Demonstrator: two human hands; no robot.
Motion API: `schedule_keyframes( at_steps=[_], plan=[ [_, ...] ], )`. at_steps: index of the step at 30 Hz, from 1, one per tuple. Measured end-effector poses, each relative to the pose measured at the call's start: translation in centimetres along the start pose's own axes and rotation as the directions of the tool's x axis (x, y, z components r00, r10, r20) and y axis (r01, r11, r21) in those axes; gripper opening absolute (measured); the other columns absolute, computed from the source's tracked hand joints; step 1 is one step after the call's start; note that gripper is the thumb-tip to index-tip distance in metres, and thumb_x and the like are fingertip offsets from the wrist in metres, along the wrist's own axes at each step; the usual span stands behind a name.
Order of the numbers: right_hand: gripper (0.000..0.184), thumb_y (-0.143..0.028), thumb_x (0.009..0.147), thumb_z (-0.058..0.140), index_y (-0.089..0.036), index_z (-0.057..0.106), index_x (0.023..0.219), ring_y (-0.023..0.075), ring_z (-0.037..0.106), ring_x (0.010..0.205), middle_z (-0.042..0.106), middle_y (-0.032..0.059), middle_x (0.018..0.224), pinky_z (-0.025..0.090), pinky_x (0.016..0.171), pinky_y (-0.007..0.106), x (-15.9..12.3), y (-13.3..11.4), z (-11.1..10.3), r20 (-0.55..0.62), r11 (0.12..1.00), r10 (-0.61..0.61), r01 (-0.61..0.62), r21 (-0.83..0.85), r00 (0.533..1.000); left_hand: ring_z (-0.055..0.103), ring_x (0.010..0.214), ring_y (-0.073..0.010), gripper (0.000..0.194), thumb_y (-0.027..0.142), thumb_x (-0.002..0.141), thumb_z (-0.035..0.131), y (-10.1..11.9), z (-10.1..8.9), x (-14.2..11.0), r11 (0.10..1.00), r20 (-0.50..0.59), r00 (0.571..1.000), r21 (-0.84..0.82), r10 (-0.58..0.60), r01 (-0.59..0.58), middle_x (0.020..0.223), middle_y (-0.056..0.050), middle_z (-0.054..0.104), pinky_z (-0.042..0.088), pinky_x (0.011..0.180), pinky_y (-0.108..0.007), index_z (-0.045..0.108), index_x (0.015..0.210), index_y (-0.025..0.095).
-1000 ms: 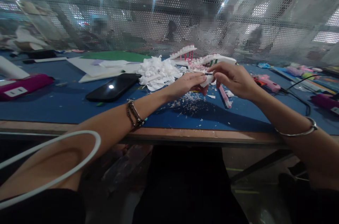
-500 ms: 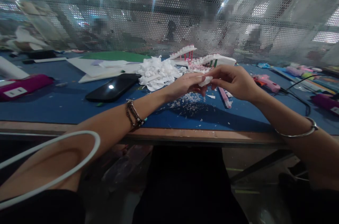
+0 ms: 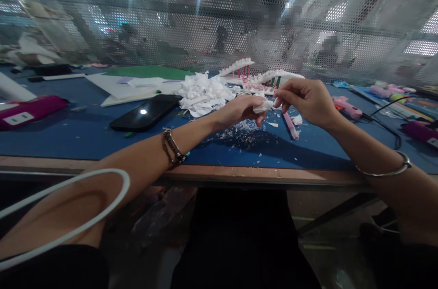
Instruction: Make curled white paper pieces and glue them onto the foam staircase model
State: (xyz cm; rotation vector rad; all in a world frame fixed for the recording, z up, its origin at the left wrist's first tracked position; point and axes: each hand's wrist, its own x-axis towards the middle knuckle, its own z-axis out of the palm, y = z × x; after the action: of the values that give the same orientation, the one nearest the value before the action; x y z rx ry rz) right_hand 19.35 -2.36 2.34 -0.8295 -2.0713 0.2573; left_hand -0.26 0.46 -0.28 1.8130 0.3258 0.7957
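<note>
My left hand (image 3: 244,110) is closed on a small white piece (image 3: 263,106), which looks like paper or foam, held above the table. Just to its right, my right hand (image 3: 306,100) has thumb and fingers pinched together; a thin white bit shows at the fingertips, too small to name. Under the hands, a pink-handled tool (image 3: 290,126) rests on the blue table beside scattered white crumbs (image 3: 244,134). Behind the left hand rises a heap of torn white scraps (image 3: 205,93). Farther back stands a white model (image 3: 280,74) with pink and green parts.
A black phone (image 3: 145,113) lies left of the heap. White sheets (image 3: 118,88) and a green sheet (image 3: 150,71) are behind it. To the right is a pink glue gun (image 3: 347,107) with a black cable. A white cable (image 3: 125,184) loops over my left forearm. Perforated metal (image 3: 212,20) closes the back.
My right hand has drawn back slightly to the right from the white piece, leaving a gap. My left hand still holds the piece, nearly in place.
</note>
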Motion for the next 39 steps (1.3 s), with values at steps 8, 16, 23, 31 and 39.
schedule_keyframes(
  at_steps=[8,16,23,31,39],
  plan=[
    [0.017,-0.03,0.079,0.061,-0.016,0.061,0.071,0.0105,0.058,0.054,0.065,0.002,0.064,0.047,0.055,0.025,0.0,0.5,0.1,-0.078,0.986,-0.021,0.008,-0.165,0.997,0.051,0.055,-0.0125,0.024,0.029,0.078,0.046,0.1,0.0,0.0,1.0,0.006,1.0,0.015,-0.011,0.011,0.053,-0.002,0.054,0.041,0.061,-0.028,0.053,0.061,0.015],
    [0.01,-0.023,0.071,0.068,-0.014,0.065,0.068,0.0127,0.059,0.061,0.065,0.0029,0.065,0.046,0.058,0.027,0.2,1.2,0.0,-0.085,0.967,-0.009,-0.013,-0.254,0.996,0.051,0.053,-0.0115,0.021,0.03,0.077,0.047,0.3,0.1,0.0,1.0,0.015,1.0,0.0,-0.008,0.008,0.052,-0.001,0.053,0.041,0.059,-0.027,0.051,0.062,0.015],
    [0.023,-0.03,0.083,0.057,-0.015,0.068,0.069,0.0111,0.056,0.058,0.065,0.003,0.063,0.041,0.057,0.026,0.1,0.7,-0.1,0.008,0.958,-0.006,0.008,-0.287,1.0,0.051,0.054,-0.0113,0.022,0.031,0.077,0.047,0.2,0.2,0.0,1.0,0.003,1.0,0.008,-0.013,0.013,0.052,-0.001,0.053,0.041,0.059,-0.026,0.051,0.062,0.016],
    [0.019,-0.015,0.078,0.053,-0.016,0.068,0.091,0.012,0.053,0.067,0.059,0.0035,0.073,0.041,0.06,0.026,0.4,1.3,-0.1,0.125,0.921,-0.044,0.089,-0.38,0.991,0.051,0.054,-0.0107,0.023,0.028,0.079,0.044,0.5,0.2,0.0,0.998,-0.02,0.999,0.051,-0.03,0.031,0.052,-0.001,0.053,0.042,0.06,-0.026,0.051,0.061,0.016],
    [0.022,-0.011,0.08,0.045,-0.016,0.066,0.085,0.0114,0.054,0.067,0.064,0.0037,0.078,0.04,0.063,0.026,0.4,1.3,0.2,0.153,0.915,-0.076,0.13,-0.382,0.985,0.052,0.054,-0.01,0.024,0.029,0.079,0.044,0.5,0.3,-0.1,0.997,-0.02,0.999,0.078,-0.025,0.027,0.054,0.0,0.054,0.042,0.061,-0.024,0.051,0.061,0.016]
  ],
)
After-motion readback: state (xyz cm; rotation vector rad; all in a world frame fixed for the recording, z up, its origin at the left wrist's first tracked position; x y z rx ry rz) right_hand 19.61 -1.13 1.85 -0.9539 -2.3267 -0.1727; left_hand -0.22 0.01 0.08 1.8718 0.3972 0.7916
